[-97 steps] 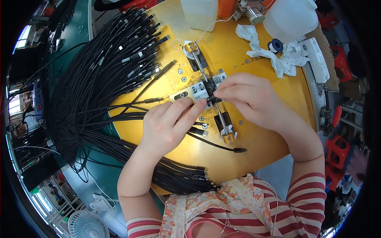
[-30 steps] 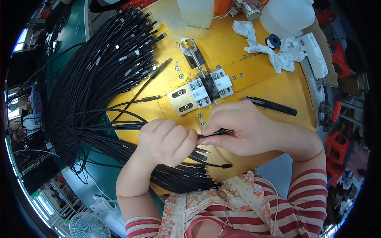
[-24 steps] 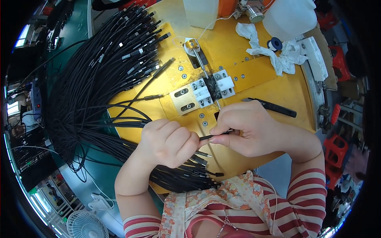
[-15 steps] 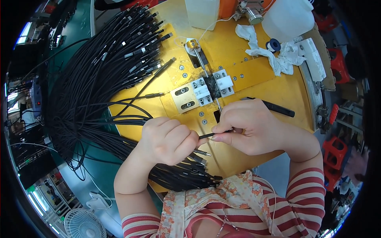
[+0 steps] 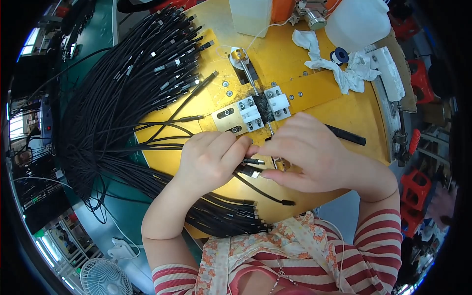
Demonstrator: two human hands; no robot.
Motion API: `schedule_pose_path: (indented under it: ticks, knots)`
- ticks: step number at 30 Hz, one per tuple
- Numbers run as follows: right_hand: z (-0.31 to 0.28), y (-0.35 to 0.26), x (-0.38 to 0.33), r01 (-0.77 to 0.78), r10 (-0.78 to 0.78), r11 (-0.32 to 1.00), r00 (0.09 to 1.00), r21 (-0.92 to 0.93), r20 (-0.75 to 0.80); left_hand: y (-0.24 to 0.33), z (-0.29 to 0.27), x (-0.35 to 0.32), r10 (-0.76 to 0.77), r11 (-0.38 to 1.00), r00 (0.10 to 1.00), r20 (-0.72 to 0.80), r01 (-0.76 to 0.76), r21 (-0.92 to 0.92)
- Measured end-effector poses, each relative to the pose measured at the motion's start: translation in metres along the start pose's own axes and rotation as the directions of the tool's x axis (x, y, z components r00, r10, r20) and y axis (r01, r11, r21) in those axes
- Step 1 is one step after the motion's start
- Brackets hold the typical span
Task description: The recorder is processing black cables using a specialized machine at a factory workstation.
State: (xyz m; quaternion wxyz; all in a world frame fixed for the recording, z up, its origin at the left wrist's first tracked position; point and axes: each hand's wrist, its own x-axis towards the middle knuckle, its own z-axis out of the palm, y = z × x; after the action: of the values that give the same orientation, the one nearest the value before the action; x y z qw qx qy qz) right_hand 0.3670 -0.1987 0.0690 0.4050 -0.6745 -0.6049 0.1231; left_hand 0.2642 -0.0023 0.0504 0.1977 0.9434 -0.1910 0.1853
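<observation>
My left hand [image 5: 211, 160] is closed round black cables whose metal-tipped connectors [image 5: 253, 170] stick out past its fingers. Facing it, my right hand [image 5: 307, 155] has its thumb and fingers apart, with the fingertips close to those connectors. Below the hands, one cable end [image 5: 287, 202] with a dark tip hangs free to the right. Just beyond my hands, white clamp blocks [image 5: 250, 114] are fixed to the yellow metal plate [image 5: 196, 105]. What my left palm covers is hidden.
A big bundle of black cables [image 5: 113, 98] spreads over the left side, and more cable ends [image 5: 226, 216] lie near my apron. Further right are a black-handled tool [image 5: 346, 134], crumpled white tissue [image 5: 344, 73], a small spool [image 5: 339, 56] and a white plastic jug [image 5: 356, 24].
My right hand has let go of the thin black cable end it was pinching and opened its fingers. That cable end now hangs lower right. My left hand has shifted slightly away from me.
</observation>
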Motion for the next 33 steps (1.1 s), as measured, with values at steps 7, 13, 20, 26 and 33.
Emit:
schedule_pose_path:
  ticks: [7,13,20,26,33]
  knots:
    - [0.009,0.011,0.0,-0.1,0.124,0.978,0.984,0.186,-0.128,0.005,0.001,0.003,-0.04,0.99,0.999,-0.011,0.041,0.137]
    - [-0.009,0.032,0.007,-0.087,0.09,0.996,0.96,0.025,-0.267,-0.005,0.007,-0.001,-0.041,0.996,0.995,-0.091,0.048,0.073]
    - [-0.004,0.053,0.009,-0.078,0.045,0.986,0.974,-0.146,-0.221,-0.012,0.009,-0.001,-0.085,0.994,0.996,0.006,0.085,0.072]
    - [0.001,0.052,0.007,-0.119,0.093,0.984,0.977,-0.133,-0.19,-0.015,0.009,-0.002,-0.111,0.988,0.991,0.077,0.102,0.114]
    - [-0.005,0.039,0.005,-0.113,0.088,0.952,0.991,-0.284,-0.101,-0.014,0.007,0.0,-0.121,0.991,0.99,0.072,0.116,0.068]
